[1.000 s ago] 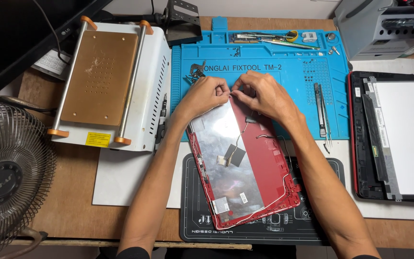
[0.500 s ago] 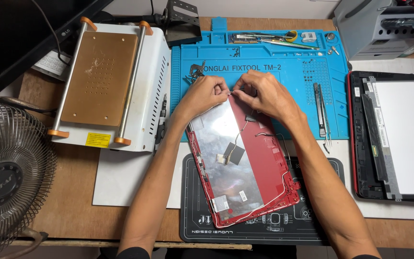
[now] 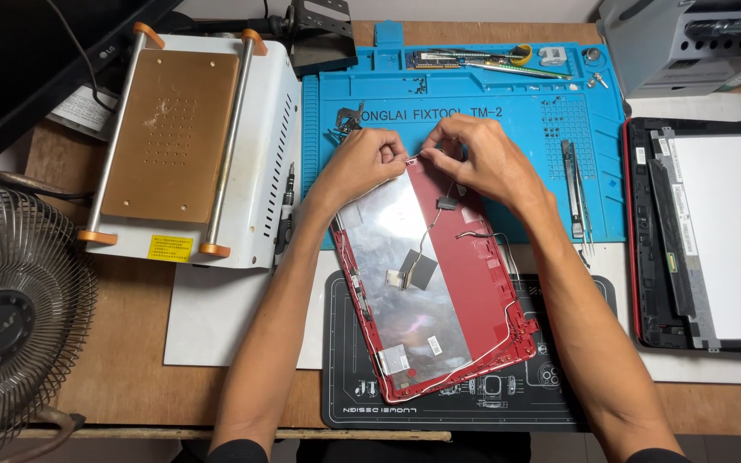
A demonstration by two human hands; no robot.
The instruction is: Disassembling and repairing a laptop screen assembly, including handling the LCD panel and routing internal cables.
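Observation:
A red laptop lid shell (image 3: 465, 283) lies inside-up and tilted across a blue work mat (image 3: 473, 111) and a black mat (image 3: 456, 403). Silver foil covers its left half, and thin cables run over it to a small dark patch. My left hand (image 3: 366, 163) rests on the shell's far left corner, fingers curled at the edge. My right hand (image 3: 478, 154) pinches something small, seemingly a thin wire or part, at the far edge right beside the left hand. What sits between the fingertips is too small to make out.
A white heating plate machine (image 3: 190, 146) stands at the left. A wire fan guard (image 3: 10, 317) is at the near left. A laptop screen panel in a black frame (image 3: 713, 231) lies at the right. Tweezers (image 3: 576, 184), screws and small tools lie on the blue mat. A grey device (image 3: 688, 39) sits at the back right.
Both hands stay at the shell's far edge with only slight finger movement. The shell has not shifted.

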